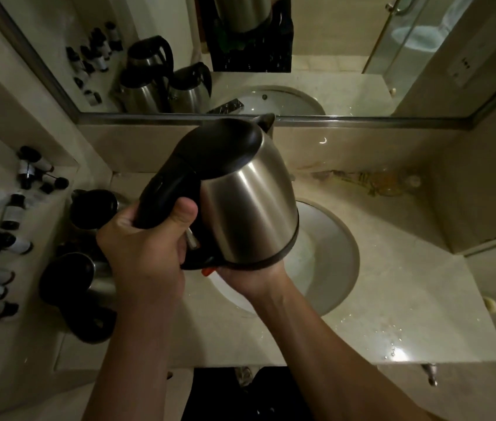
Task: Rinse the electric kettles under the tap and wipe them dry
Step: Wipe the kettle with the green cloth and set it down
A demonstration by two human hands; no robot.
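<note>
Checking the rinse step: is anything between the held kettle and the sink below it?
Nothing visible. The kettle, held by the left hand and right hand, hangs directly over the sink; the tap is hidden behind it.

We've got the stainless-steel kettle with black lid [249,202] held above the round white sink [332,262], set in the pale marble tabletop [407,299]. Left of the sink, two more black-lidded steel kettles [88,268] stand; further left, small dark-capped bottles [0,238] line a shelf. Behind runs the wall mirror [332,56].
</note>
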